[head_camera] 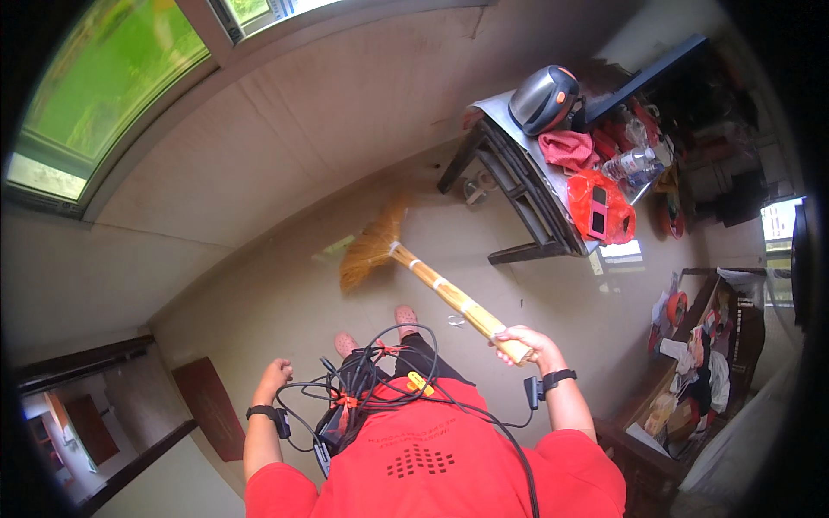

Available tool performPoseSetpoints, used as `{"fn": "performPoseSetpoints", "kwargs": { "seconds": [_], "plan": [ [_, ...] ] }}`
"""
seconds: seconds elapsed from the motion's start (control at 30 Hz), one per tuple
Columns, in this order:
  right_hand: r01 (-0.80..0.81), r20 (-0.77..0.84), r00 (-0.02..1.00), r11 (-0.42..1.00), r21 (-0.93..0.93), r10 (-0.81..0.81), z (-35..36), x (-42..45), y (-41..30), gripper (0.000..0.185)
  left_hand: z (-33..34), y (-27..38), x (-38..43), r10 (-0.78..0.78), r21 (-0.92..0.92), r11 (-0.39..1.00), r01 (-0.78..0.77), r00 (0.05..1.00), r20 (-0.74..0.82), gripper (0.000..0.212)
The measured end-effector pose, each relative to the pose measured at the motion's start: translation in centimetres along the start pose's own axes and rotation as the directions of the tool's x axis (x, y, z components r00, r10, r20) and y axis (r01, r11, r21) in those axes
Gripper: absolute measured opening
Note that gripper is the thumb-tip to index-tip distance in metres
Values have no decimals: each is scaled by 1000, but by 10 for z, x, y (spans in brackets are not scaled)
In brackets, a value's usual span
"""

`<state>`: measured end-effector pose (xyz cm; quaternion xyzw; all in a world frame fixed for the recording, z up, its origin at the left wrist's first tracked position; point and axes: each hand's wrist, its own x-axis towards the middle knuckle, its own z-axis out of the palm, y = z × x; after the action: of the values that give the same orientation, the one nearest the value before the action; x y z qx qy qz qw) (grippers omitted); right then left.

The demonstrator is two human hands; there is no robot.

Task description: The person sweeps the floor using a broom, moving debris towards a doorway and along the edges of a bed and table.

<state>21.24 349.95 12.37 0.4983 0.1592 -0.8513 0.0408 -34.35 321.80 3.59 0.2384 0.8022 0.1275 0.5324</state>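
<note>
A straw broom [453, 294] slants across the middle of the view, its fan of tan bristles on or just over the floor ahead of my feet. Around the top of its pale, banded handle my right hand [518, 346] is closed. Low on the left is my left hand [278, 372], fingers curled, holding nothing that I can see. Both wrists wear black straps with small devices. A bundle of black cables [363, 382] hangs at my waist over my red shirt. A small white item [456, 320] lies on the floor near the broom handle.
A dark wooden table [518, 188] at the upper right bears a metal kettle [544, 100], plastic bottles [627, 163] and a red plastic bag [599, 207]. A wooden bed frame [654, 395] piled with clothes stands right. A reddish board [208, 408] lies left, beside a doorway. The wall runs along the front.
</note>
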Motion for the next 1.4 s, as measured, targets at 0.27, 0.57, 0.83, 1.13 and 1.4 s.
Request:
{"fn": "performPoseSetpoints", "kwargs": {
  "seconds": [0.27, 0.57, 0.83, 1.13, 1.4],
  "plan": [
    [155, -23, 987, 986, -69, -157, 28, 50, -50, 37, -5, -36, -18, -15, -42, 999, 13, 999, -52, 32],
    [207, -79, 977, 972, 114, -199, -16, 131, -93, 38, 9, -39, -56, -131, 42, 990, 133, 990, -51, 32],
    [202, 43, 971, 902, 381, -235, 13, 100, -7, 42, 8, -28, -65, -106, 37, 993, 110, 989, -99, 31],
    [333, -86, 942, 930, 156, -323, -9, 107, -66, 38, 12, -8, -62, -27, 135, 990, 39, 995, -94, 31],
    [176, 68, 979, 961, 214, -195, -5, 94, -18, 41, 15, -14, -73, -86, 116, 989, 97, 992, -96, 31]
  ]
}}
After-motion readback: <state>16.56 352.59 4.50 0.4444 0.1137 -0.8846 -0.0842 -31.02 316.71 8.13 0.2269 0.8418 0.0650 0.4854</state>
